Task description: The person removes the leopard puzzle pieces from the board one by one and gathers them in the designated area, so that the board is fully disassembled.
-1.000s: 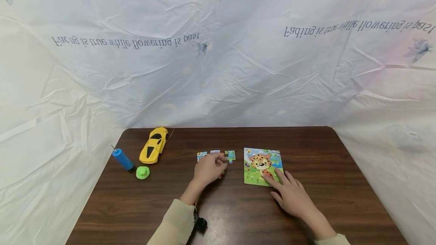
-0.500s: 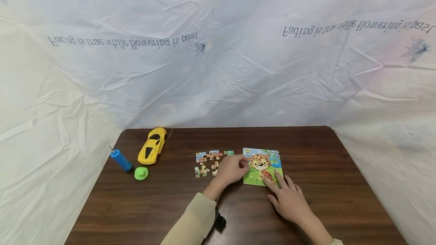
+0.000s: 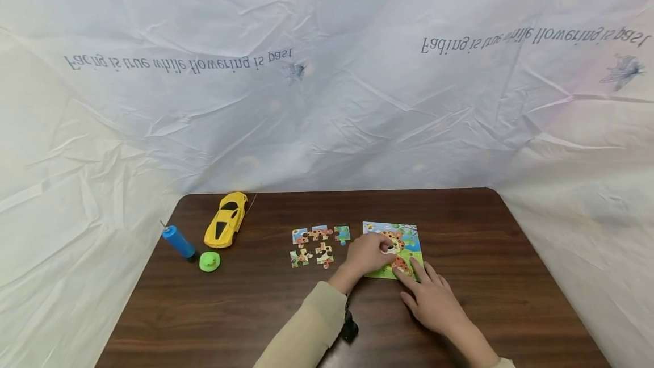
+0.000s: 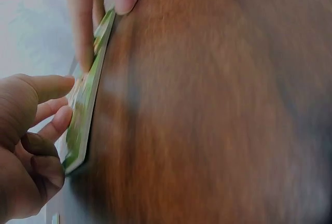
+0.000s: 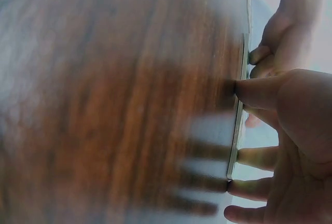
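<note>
With right hand [image 3: 435,302] spread open on the leopard board [image 3: 407,247], likely to steady it near the far edge of the worktop [image 3: 460,226]; with left hand [image 3: 367,252] bent above, impossible to tell whether gripping; with loose pieces [image 3: 324,253] spaced alongside.

**One high cam, two super low ones**

Head cam looks forward and down from above over most of the wood-grain tabletop [image 3: 511,277]. The wrist cams sit way closer, rolled sideways: the tabletop fills the right of the left-wrist view, the left of the right-wrist one. Both catch the leopard puzzle board [image 3: 407,244] nearly edge-on, plus the left hand [image 3: 369,254] and right hand [image 3: 438,302].
</note>
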Tool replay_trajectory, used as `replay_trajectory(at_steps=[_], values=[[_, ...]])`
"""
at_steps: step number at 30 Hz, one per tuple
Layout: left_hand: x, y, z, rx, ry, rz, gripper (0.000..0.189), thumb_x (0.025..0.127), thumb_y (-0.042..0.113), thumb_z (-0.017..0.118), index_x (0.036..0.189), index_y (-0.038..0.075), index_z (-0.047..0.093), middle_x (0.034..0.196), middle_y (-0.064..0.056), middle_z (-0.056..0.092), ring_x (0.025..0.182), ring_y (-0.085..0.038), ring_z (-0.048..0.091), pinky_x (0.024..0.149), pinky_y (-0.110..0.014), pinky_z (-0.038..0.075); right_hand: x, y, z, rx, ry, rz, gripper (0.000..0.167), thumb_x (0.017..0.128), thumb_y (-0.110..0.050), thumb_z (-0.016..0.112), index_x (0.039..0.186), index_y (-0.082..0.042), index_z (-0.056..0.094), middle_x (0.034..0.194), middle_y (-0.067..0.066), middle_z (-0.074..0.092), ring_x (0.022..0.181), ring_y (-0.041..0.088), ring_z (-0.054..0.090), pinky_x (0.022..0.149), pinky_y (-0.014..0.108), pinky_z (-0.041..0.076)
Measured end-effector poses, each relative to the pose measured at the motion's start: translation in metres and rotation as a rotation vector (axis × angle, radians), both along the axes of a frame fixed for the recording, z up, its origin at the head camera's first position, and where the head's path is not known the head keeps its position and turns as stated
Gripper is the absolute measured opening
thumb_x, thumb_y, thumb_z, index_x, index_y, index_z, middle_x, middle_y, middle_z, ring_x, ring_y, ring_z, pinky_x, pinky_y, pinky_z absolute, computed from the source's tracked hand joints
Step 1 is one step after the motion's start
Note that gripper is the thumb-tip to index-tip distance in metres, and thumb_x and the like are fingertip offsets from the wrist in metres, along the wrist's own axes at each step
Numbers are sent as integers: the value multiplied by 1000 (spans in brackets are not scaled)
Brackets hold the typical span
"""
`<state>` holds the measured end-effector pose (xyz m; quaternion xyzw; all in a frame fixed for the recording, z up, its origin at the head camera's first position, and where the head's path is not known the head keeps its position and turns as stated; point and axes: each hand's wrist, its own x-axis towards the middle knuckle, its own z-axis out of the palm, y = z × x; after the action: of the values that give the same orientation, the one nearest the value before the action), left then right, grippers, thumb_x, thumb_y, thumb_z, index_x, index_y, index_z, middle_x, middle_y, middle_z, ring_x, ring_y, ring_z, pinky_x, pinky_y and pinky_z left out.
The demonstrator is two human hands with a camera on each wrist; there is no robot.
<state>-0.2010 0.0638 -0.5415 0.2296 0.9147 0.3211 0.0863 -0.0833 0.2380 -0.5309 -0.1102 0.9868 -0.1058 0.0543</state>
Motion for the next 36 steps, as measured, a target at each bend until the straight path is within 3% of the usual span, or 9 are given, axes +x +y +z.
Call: replay_trajectory(at_steps=[6, 15, 23, 30, 36], values=[[2, 12, 1, -86, 30, 11, 25, 93, 42, 79, 115, 30, 80, 97, 16, 67, 70, 1, 54, 63, -25, 46, 0, 0, -1, 5, 14, 2, 52, 100, -33, 69, 150, -22, 59, 158, 24, 42, 139, 56, 40, 98, 74, 39], [5, 23, 5, -103, 8, 74, 23, 91, 38, 81, 112, 28, 80, 100, 15, 70, 80, -1, 62, 68, -29, 51, 0, 1, -1, 11, 7, 2, 51, 100, -33, 69, 150, -23, 59, 158, 24, 42, 139, 56, 40, 97, 74, 40], [8, 26, 3, -38, -20, 135, 19, 90, 33, 83, 107, 27, 79, 93, 16, 69, 76, -2, 61, 67, -31, 50, -1, -1, 0, 10, 8, 3, 50, 101, -34, 69, 149, -22, 60, 158, 23, 42, 139, 55, 41, 97, 74, 41], [8, 26, 2, 20, 20, 165, 3, 96, 29, 76, 97, 28, 78, 89, 18, 69, 73, -3, 61, 65, -30, 49, 0, 0, -1, 12, 6, -2, 51, 101, -33, 69, 150, -23, 59, 159, 23, 41, 140, 56, 39, 98, 74, 40], [7, 27, 2, 66, 17, 188, 10, 99, 29, 72, 91, 29, 77, 82, 19, 66, 65, -2, 57, 61, -29, 48, 0, 0, -1, 10, 13, -1, 50, 100, -33, 69, 149, -22, 60, 159, 23, 41, 140, 56, 40, 98, 73, 40]])
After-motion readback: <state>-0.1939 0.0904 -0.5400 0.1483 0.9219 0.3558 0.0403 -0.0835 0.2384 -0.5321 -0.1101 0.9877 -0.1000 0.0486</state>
